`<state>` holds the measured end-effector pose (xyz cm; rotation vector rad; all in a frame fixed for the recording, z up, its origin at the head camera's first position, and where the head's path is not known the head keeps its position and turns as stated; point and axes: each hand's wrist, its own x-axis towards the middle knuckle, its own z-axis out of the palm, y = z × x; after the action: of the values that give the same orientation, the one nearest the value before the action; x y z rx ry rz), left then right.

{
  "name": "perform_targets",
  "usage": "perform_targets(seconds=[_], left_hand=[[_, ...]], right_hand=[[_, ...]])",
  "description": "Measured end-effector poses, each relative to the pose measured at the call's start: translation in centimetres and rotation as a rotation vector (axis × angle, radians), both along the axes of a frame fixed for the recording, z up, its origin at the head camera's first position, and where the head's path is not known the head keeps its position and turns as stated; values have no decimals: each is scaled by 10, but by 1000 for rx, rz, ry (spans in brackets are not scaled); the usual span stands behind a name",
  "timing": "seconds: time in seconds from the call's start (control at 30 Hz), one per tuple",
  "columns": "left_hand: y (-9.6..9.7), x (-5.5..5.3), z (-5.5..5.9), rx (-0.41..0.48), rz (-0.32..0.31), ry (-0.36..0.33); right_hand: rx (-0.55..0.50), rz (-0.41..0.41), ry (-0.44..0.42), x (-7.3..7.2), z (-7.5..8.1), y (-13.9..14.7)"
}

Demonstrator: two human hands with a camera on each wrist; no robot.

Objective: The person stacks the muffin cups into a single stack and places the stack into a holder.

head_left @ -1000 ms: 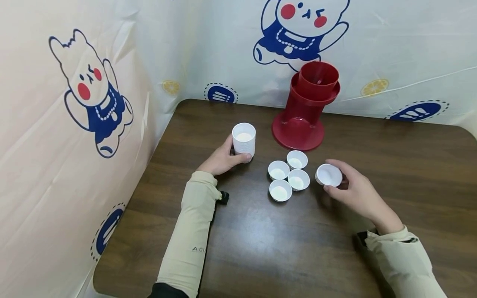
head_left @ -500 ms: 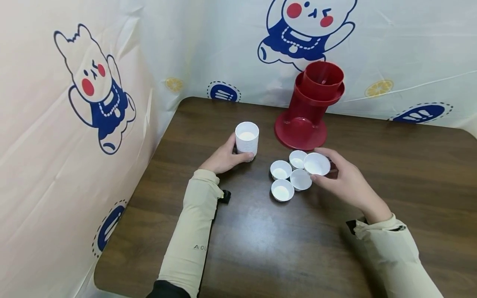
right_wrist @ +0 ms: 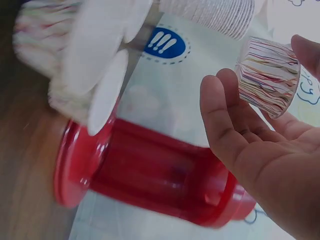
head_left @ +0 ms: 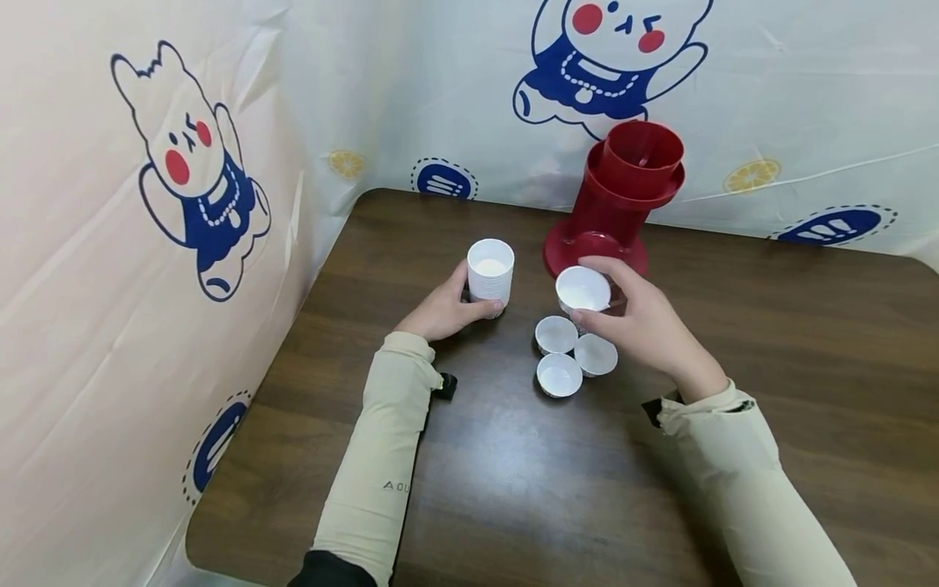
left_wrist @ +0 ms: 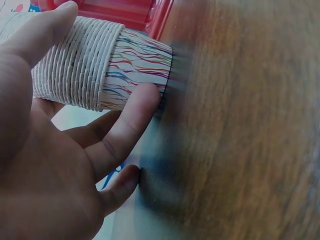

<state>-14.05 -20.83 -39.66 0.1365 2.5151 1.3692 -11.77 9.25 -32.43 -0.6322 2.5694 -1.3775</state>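
My left hand (head_left: 447,310) holds a tall stack of nested white paper cups (head_left: 491,277) upright on the table, thumb in front. In the left wrist view the stack's lowest cup (left_wrist: 142,65) shows colored wavy lines. With fingers and thumb, my right hand (head_left: 645,326) grips a single small paper cup (head_left: 583,287) by its side, raised above the table; its wavy-line side (right_wrist: 267,75) shows in the right wrist view. Close below it stand loose cups, mouths up: one left (head_left: 556,335), one right (head_left: 596,355), one nearest (head_left: 560,375). Another is mostly hidden behind the held cup and hand.
A red plastic cylinder on a round base (head_left: 605,196) stands behind the cups at the table's back, partly covered by my right hand. The brown wooden table (head_left: 499,489) meets a printed cloth (head_left: 411,73) at the back and left.
My right hand has carried its cup leftward and away from me, from the right of the loose cups to over the farthest one. The left hand stays on the stack; the view shifts slightly.
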Motion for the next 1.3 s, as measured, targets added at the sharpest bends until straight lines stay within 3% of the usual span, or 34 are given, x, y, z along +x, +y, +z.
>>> perform_targets(seconds=[0.23,0.47,0.63,1.3], left_hand=[[0,-1,-1,17,-8,1],[1,0,0,21,-11,1],[0,0,-1,29,-11,-2],[-2,-2,-2,20,-13,-6]], right_hand=[[-101,9,-8,-20,8,-29],[-155,18,-22,-31,11,-51],[-155,48,-71,-35,9,-60],[-128,23,-166,-44,17,-80]])
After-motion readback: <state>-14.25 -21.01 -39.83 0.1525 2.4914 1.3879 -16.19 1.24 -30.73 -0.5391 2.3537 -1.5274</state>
